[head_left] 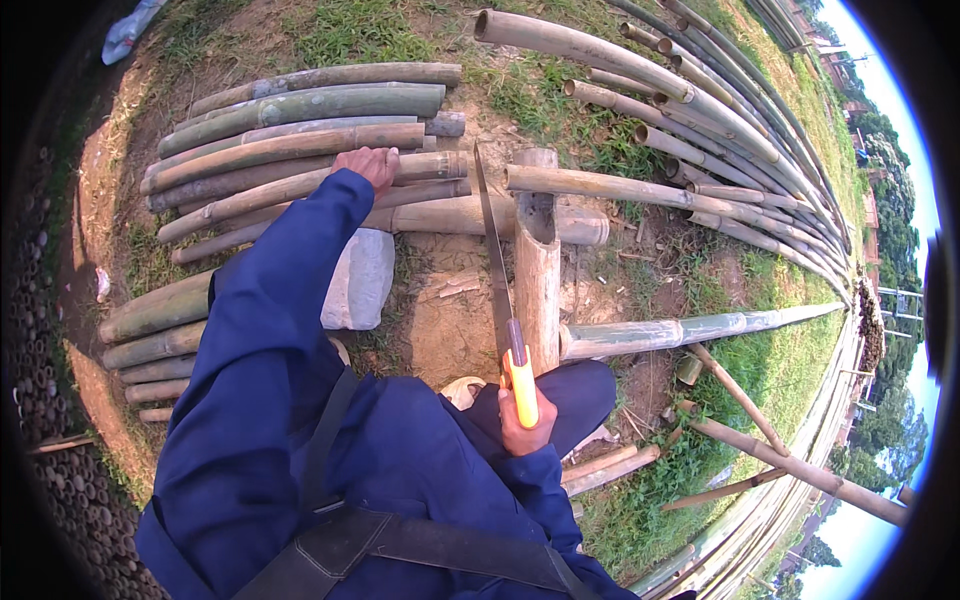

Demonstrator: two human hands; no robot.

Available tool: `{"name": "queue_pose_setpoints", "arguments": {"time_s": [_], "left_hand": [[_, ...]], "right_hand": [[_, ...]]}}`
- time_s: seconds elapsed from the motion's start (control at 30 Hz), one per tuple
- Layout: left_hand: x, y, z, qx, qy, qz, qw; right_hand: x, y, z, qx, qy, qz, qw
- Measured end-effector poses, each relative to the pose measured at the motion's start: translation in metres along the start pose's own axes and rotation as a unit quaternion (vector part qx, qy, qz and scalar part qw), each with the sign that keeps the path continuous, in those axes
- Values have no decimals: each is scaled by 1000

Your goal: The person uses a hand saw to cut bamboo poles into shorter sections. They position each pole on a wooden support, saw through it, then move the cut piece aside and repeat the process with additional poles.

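Note:
My right hand (525, 425) grips the yellow handle of a hand saw (497, 260). Its long blade points away from me, between the cut bamboo and an upright bamboo post (538, 280) with a notched top. My left hand (368, 168) is closed over a cut bamboo piece (435, 167) at the right side of a row of similar lengths; its fingers are partly hidden. Just right of the blade, a long bamboo pole (600, 185) has its cut end by the post. A thick bamboo log (450, 213) lies crosswise on the ground behind the post.
A grey stone block (358, 280) sits beside my left arm. More cut bamboo (160, 345) lies at the left. Many long poles (640, 65) stretch away at the far right. A greenish pole (700, 328) runs right from the post, near a bamboo frame (790, 465).

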State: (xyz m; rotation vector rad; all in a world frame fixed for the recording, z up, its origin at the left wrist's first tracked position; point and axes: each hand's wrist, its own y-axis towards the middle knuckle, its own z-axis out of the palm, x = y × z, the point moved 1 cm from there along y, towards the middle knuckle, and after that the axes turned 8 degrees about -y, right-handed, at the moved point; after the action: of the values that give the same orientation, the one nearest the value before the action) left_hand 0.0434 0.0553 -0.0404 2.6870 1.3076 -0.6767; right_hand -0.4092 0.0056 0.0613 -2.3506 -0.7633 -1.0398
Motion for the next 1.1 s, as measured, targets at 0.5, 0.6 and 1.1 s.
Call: {"name": "queue_pose_setpoints", "arguments": {"time_s": [0.5,0.6,1.1], "left_hand": [[250,-141,-131,32,154,-45,986],[290,-184,-127,52,158,-70,984],[340,-212,-6,-109,137,6,985]], "right_hand": [[23,35,10,-13,88,-36,995],[34,31,11,-13,95,-22,995],[72,24,27,-21,65,-29,997]]}}
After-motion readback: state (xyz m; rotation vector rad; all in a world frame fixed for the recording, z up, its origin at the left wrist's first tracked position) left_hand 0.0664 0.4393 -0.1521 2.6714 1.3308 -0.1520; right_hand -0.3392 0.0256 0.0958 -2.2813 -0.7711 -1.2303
